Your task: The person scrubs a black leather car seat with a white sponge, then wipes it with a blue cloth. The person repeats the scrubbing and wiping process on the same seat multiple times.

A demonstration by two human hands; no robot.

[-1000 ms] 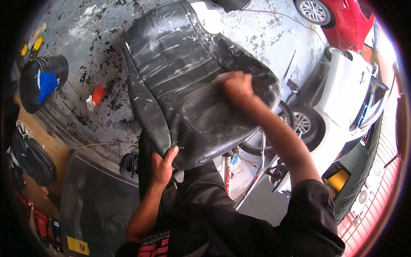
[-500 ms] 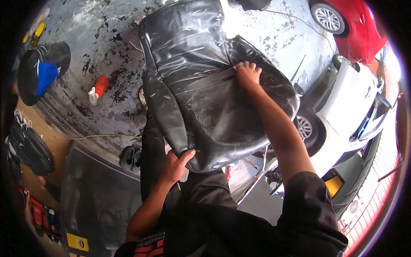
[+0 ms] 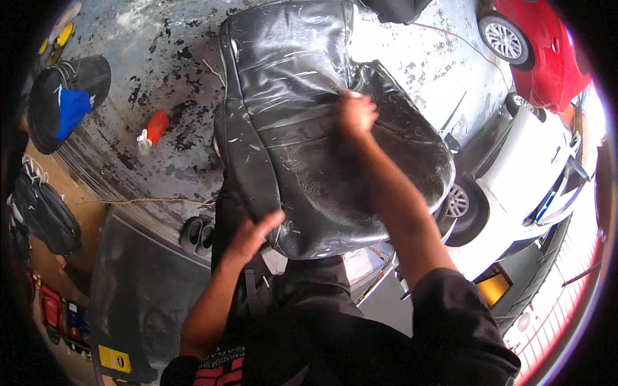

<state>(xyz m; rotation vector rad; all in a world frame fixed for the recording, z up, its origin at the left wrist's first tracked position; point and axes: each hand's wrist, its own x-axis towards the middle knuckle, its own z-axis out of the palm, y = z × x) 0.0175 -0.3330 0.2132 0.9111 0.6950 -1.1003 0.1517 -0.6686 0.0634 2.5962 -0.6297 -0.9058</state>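
Observation:
A black leather car seat (image 3: 309, 167) with white streaks and wet-looking shine lies in front of me, its near edge by my legs. My left hand (image 3: 248, 239) is at the seat's near left corner, fingers stretched out and thumb apart, holding nothing. Further up, my right hand (image 3: 358, 116) is on the seat near the crease between its two panels. Motion blurs that hand; its fingers look bent around something small and pale, which I cannot make out.
An orange-red bottle (image 3: 157, 127) and a black tub with a blue cloth (image 3: 74, 112) are on the stained floor at left. Dark shoes (image 3: 196, 235) sit near my leg. A white car (image 3: 515, 167) and a red car (image 3: 547, 51) stand at right.
My left hand has loosened from the seat's near corner and its fingers have straightened. My right hand has slid a little left across the leather. The view has shifted slightly.

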